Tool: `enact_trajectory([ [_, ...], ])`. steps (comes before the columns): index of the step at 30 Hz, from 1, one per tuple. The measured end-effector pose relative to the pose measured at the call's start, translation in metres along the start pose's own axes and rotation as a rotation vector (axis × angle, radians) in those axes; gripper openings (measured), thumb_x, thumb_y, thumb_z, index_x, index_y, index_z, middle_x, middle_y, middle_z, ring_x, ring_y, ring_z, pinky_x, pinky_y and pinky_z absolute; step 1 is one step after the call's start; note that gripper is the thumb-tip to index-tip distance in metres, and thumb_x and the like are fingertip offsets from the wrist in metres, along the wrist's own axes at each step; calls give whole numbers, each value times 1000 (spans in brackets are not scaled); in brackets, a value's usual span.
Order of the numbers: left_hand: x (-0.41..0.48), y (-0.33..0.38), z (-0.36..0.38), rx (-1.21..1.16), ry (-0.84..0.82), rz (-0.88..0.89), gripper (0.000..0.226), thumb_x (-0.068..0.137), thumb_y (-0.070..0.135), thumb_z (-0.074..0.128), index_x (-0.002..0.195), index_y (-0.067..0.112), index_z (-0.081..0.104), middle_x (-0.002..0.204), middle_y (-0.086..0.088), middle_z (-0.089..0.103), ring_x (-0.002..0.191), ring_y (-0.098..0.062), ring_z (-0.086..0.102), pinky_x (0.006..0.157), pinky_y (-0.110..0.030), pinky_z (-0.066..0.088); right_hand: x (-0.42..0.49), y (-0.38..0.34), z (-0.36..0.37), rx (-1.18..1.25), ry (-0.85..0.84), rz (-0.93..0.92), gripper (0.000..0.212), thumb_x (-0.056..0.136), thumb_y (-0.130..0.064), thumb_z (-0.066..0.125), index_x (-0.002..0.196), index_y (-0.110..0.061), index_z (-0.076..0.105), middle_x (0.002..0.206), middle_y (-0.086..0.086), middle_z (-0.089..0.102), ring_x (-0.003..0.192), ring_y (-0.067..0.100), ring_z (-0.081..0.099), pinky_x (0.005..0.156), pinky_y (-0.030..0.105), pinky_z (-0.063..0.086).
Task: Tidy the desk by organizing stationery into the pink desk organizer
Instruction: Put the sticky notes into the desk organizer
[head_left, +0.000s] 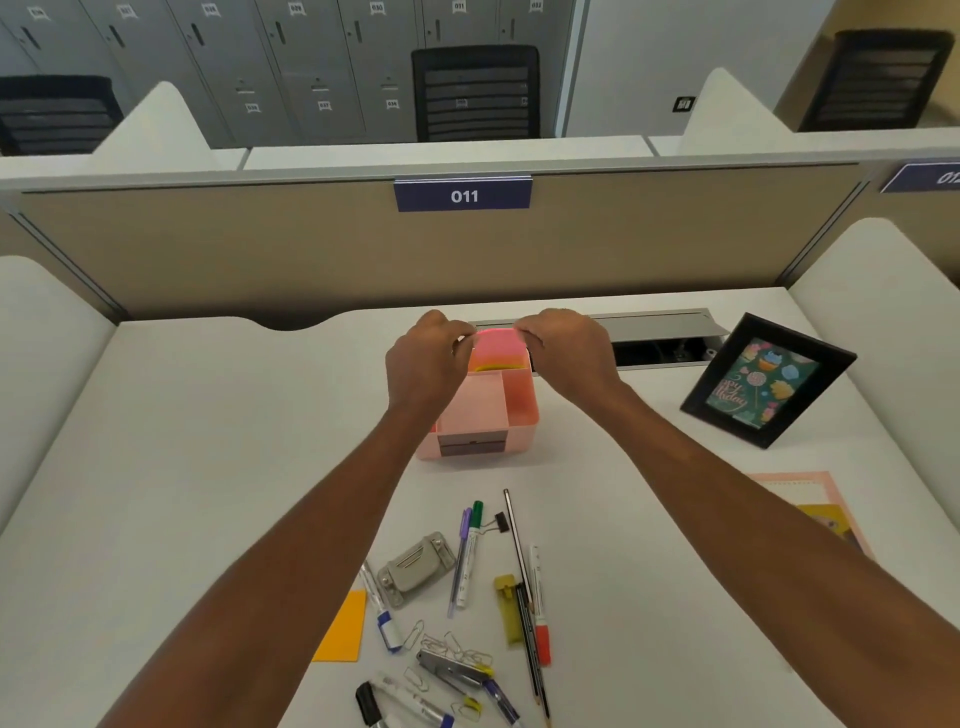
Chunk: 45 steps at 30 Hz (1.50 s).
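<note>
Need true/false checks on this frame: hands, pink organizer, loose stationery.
1. The left hand and right hand both hold the pink sticky pad at the organizer's rear compartment. True.
2. The green-capped marker is in the organizer. False: it lies on the desk, nearer the person than the organizer.
3. The picture frame stands right of the organizer. True.
4. The left hand holds the orange note. False: the note lies flat on the desk.

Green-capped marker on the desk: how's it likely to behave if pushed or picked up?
Green-capped marker looks round-barrelled, so a sideways push probably rolls it, unless the purple pen beside it blocks it. Probably rigid and light; its smooth white barrel might slip in a loose pinch.
</note>
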<state>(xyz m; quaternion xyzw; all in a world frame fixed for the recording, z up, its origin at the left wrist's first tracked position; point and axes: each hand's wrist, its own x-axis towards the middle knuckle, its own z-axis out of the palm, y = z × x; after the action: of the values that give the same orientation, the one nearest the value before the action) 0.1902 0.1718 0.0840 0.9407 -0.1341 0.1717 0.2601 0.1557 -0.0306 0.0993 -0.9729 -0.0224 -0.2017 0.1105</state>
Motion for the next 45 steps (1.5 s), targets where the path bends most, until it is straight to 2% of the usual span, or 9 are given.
enact_trajectory([
  [4,1,-4,17,46,-127,-39,20,102,37,62,108,32,80,99,2,66,81,-22,65,67,-34,57,0,8,24,-65,-59,-35,15,89,-20,66,75,-22,71,70,-2,64,71,25,59,56,31,47],
  [7,0,-9,27,63,-203,-59,25,104,37,58,113,31,80,105,0,69,88,-22,65,70,-32,53,-3,14,41,-101,-142,-66,17,95,-25,64,85,-27,77,81,-3,67,83,21,58,63,32,49],
  [11,0,-11,37,68,-282,-66,27,104,37,57,118,29,79,110,-1,73,94,-22,64,71,-30,44,-6,18,51,-109,-198,-43,21,93,-16,63,96,-28,80,98,-2,69,101,25,57,73,36,45],
  [18,-4,-12,40,48,-320,-112,29,106,35,53,118,26,78,111,-2,74,86,-15,55,71,-30,45,-11,17,58,-96,-329,11,24,98,-23,65,119,-26,75,132,5,63,129,26,50,98,45,45],
  [23,-5,-10,37,50,-347,-122,31,107,34,51,119,23,78,112,-3,74,86,-15,54,72,-30,44,-11,15,54,-79,-396,29,29,101,-25,60,128,-25,71,144,7,56,138,28,43,106,48,40],
  [28,-8,-9,27,24,-326,-153,34,107,35,48,121,23,77,114,-2,75,88,-17,60,71,-31,46,-11,12,40,-13,-368,78,36,100,-20,57,134,-23,67,147,8,54,140,28,42,108,49,38],
  [33,-36,-13,8,-134,-179,-169,31,106,41,52,122,25,74,117,2,75,97,-16,67,79,-33,59,-24,-4,27,64,-279,111,31,99,-21,59,129,-19,69,143,6,58,136,27,47,105,49,42],
  [40,-107,-29,-26,-290,-113,-179,25,104,36,60,121,26,75,109,9,74,87,-6,65,79,-34,61,-72,-56,20,256,-244,42,28,100,-25,63,127,-23,69,141,0,60,135,22,48,110,43,40],
  [45,-140,-44,-43,-322,-88,-201,19,102,29,64,117,25,76,105,9,74,85,-6,66,77,-40,60,-98,-102,23,327,-314,-13,29,101,-22,59,128,-21,71,141,1,62,133,23,50,111,45,42],
])
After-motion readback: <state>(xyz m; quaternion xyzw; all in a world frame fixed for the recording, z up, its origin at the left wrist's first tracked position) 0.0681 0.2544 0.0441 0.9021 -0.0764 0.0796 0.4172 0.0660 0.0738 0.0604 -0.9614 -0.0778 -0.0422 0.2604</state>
